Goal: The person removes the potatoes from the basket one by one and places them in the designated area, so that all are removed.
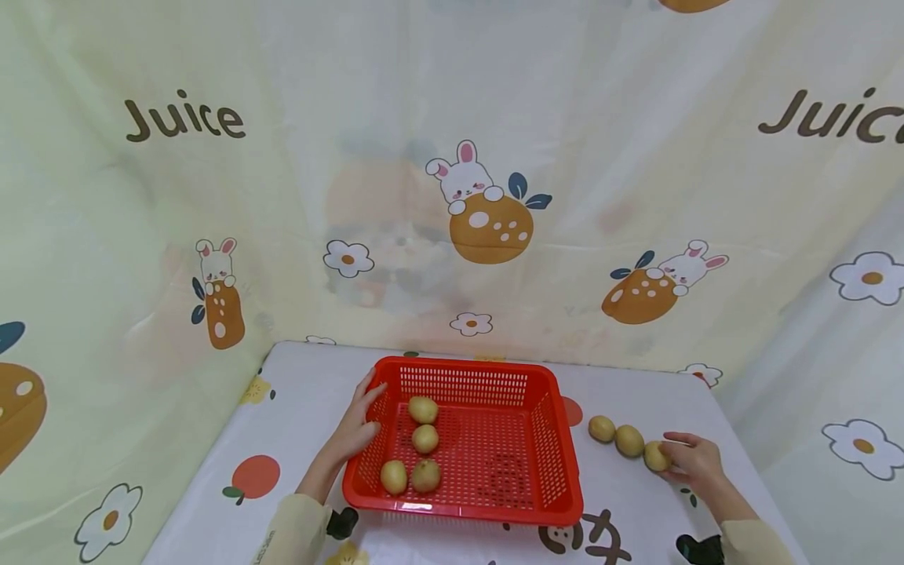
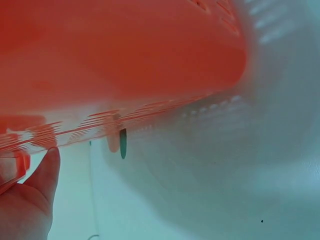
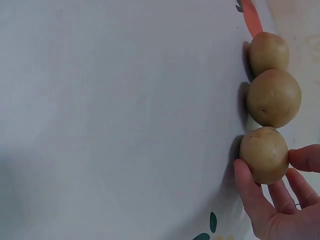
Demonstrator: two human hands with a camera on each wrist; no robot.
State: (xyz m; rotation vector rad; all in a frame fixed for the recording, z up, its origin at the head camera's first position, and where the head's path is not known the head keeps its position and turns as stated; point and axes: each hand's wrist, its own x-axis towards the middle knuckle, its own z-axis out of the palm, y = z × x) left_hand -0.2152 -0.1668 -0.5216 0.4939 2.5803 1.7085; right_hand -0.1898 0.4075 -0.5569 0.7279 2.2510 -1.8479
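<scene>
A red plastic basket [image 1: 459,514] with a slotted wall stands on the table. My left hand [image 1: 355,424] grips its left rim, and in the left wrist view the thumb [image 2: 47,172] lies against the basket's side [image 2: 150,65]. Several potatoes [image 1: 425,439] sit in the basket's left half. To the right of the basket three potatoes form a slanting row. My right hand [image 1: 695,461] holds the nearest potato [image 3: 265,155] between thumb and fingers, at the end of the row. Beyond it lie the middle potato [image 3: 274,98] and the far potato [image 3: 269,52].
A white printed cloth [image 1: 205,502] with fruit and flower pictures covers the table. Printed curtain sheets [image 1: 395,102] hang behind it and along both sides. The basket's right wall [image 1: 565,439] stands between the row of potatoes and those inside.
</scene>
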